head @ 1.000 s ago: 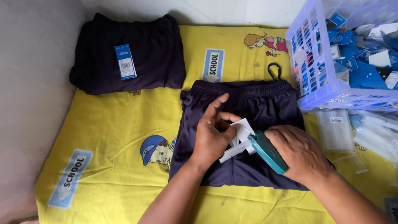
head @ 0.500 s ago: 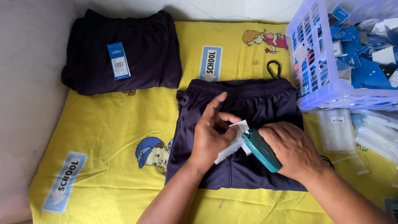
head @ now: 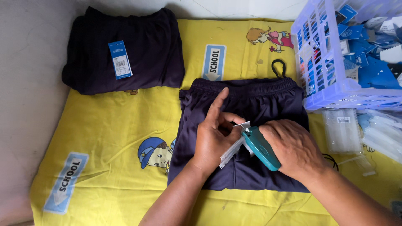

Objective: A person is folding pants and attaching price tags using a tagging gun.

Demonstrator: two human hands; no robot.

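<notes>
A pair of dark navy shorts (head: pixel 259 98) lies flat on a yellow printed cloth (head: pixel 109 138), waistband away from me. My right hand (head: pixel 293 148) grips a teal tagging gun (head: pixel 260 147) over the middle of the shorts. My left hand (head: pixel 213 138) pinches a small white tag (head: pixel 242 125) and the fabric at the gun's tip, index finger pointing up. A strip of clear plastic fasteners (head: pixel 230 154) hangs from the gun.
A folded stack of dark garments (head: pixel 142 50) with a blue tag (head: pixel 120 59) lies at the far left. A lilac plastic basket (head: pixel 326 79) of blue tags stands at the right, with clear fastener packs (head: pixel 341 129) beside it. Grey floor lies on the left.
The gun and my left hand have closed together on the tag, which is now mostly hidden. The view has shifted slightly.
</notes>
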